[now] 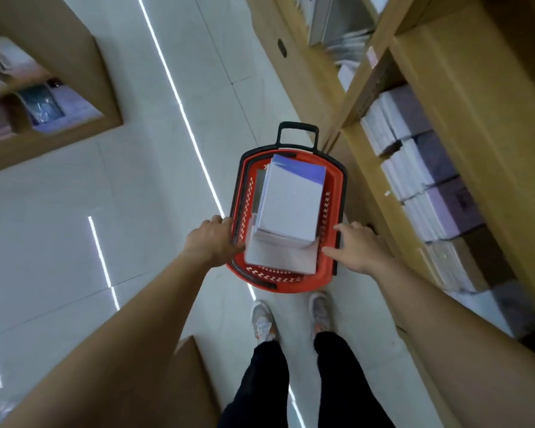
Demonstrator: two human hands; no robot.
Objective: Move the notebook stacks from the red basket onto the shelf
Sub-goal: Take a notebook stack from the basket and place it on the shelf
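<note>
The red basket [329, 273] with a black rim and pull handle stands on the floor in front of my feet. Inside it lie stacks of pale notebooks [291, 205], the top one tall with a blue-violet far edge, a lower one [278, 257] nearer me. My left hand [212, 240] is at the basket's left rim, fingers beside the lower stack; whether it grips is unclear. My right hand [357, 247] hovers over the right rim with its fingers spread, holding nothing. The wooden shelf [464, 97] stands to the right.
The shelf's lower level holds rows of white and lilac notebook stacks [426, 180]. Another wooden display unit [84, 72] with goods stands at the left across the tiled aisle. A brown cardboard box [189, 375] sits near my left leg.
</note>
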